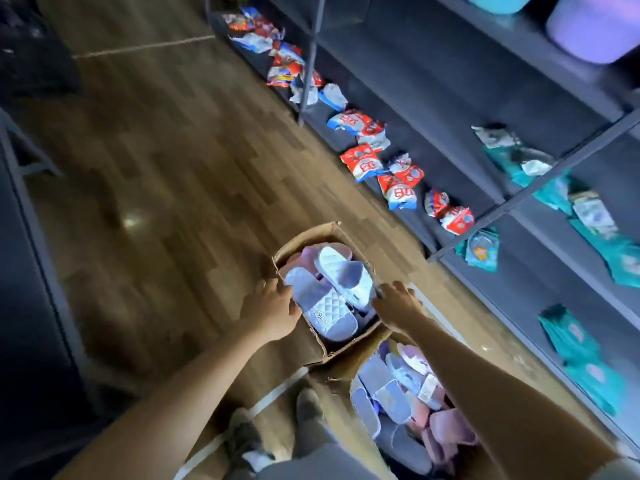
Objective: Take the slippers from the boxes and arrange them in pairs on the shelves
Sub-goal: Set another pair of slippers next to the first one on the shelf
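Observation:
Two open cardboard boxes stand on the wooden floor. The far box [341,353] holds a pair of white quilted slippers on top of pinkish ones. My left hand [273,308] reaches in at its left rim and grips the edge of the nearer white slipper [325,308]. My right hand [396,304] is at the right rim, fingers curled on the heel end of the second white slipper [346,277]. The near box [349,370] is full of several lilac, white and pink slippers [394,396]. Dark shelves [450,81] run along the right.
Red-and-blue packets [363,161] line the lowest shelf, teal packets [588,358] lie on the shelves further right, and lilac and teal tubs [592,29] stand on top. My feet [308,403] are beside the near box. Another dark rack [20,237] stands at the left.

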